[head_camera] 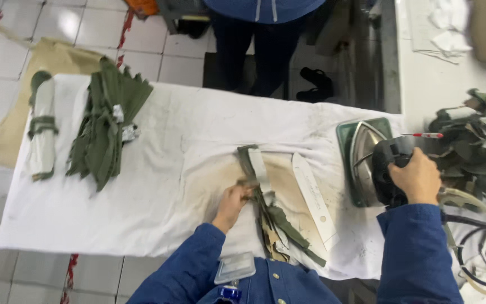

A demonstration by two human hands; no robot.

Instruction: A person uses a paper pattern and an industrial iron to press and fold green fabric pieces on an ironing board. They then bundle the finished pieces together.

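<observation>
My left hand (233, 204) presses down on a narrow olive-green fabric strip (265, 197) that lies on the scorched middle of the white ironing cloth (158, 186). A white stiffener piece lies on the strip's upper end. My right hand (418, 177) grips the black handle of a steam iron (369, 152), which rests on a green stand (344, 141) at the right. A long white template (314, 200) lies between the strip and the iron.
A pile of green strips (107, 126) and a white bundle tied with green (41, 129) lie at the left end. A heap of dark green pieces (476, 146) sits right. Hoses (479, 225) trail from the iron. Another person's legs (260, 50) stand beyond the table.
</observation>
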